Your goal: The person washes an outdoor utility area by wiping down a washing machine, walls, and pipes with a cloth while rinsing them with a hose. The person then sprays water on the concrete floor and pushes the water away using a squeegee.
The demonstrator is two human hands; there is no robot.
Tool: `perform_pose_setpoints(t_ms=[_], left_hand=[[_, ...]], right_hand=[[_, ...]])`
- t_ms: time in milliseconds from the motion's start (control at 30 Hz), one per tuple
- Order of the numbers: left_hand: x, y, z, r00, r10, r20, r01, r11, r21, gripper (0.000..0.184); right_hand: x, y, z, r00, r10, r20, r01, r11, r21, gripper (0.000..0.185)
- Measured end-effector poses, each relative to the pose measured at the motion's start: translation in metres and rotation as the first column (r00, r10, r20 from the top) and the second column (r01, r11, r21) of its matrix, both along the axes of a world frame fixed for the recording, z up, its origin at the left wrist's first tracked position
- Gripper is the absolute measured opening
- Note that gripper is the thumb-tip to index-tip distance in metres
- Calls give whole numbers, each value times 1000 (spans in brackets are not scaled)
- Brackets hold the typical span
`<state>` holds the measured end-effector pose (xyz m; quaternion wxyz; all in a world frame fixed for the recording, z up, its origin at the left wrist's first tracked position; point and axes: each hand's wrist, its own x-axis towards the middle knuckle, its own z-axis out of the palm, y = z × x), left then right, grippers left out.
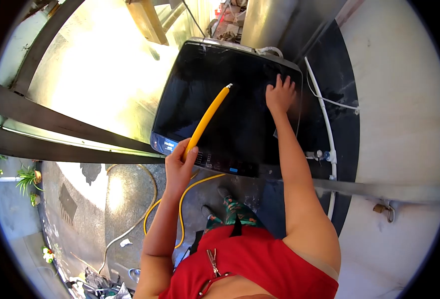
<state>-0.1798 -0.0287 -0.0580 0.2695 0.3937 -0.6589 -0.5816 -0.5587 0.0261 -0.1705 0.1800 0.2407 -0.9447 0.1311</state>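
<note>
A yellow hose [207, 118] is gripped in my left hand [179, 167], its end pointing up and away over a black-topped washing machine [250, 119]. A little water shows at the hose's tip. My right hand [281, 94] lies with fingers spread on or just over the right side of the dark lid; contact cannot be made out for certain. The machine's front edge carries a control panel [225, 163] with small markings and a blue label.
On the right, a white pipe [324, 114] with a metal tap [319, 155] runs along the wall. More yellow hose [182, 209] loops across the wet floor [125, 199]. A dark metal frame [70, 122] crosses the left, and a potted plant [29, 177] stands beyond.
</note>
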Motion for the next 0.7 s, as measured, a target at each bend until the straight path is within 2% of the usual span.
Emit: perform_pose_setpoints(t_ms=[133, 333, 400, 533, 600, 667, 700], left_hand=[[15, -2, -12, 995, 89, 37, -90, 996, 23, 27], [33, -4, -11, 976, 208, 55, -214, 970, 117, 26], [30, -10, -12, 973, 228, 26, -229, 965, 127, 26], [7, -18, -9, 976, 217, -29, -212, 969, 127, 26], [-7, -21, -6, 985, 174, -2, -172, 979, 109, 26], [-24, -25, -5, 994, 108, -7, -108, 993, 48, 27], [-32, -25, -7, 997, 78, -9, -77, 997, 20, 27]], right_hand=[[-3, -110, 13, 961, 270, 50, -271, 963, 9, 53], [65, -248, 18, 852, 481, 204, -486, 873, -29, 55], [96, -276, 14, 788, 595, 160, -600, 800, -21, 53], [160, -260, 11, 464, 872, 154, -886, 461, 57, 44], [179, -222, 7, 350, 934, 70, -933, 355, -67, 41], [175, -171, 7, 303, 952, -40, -941, 293, -168, 40], [167, -144, 11, 319, 948, -20, -937, 311, -160, 42]])
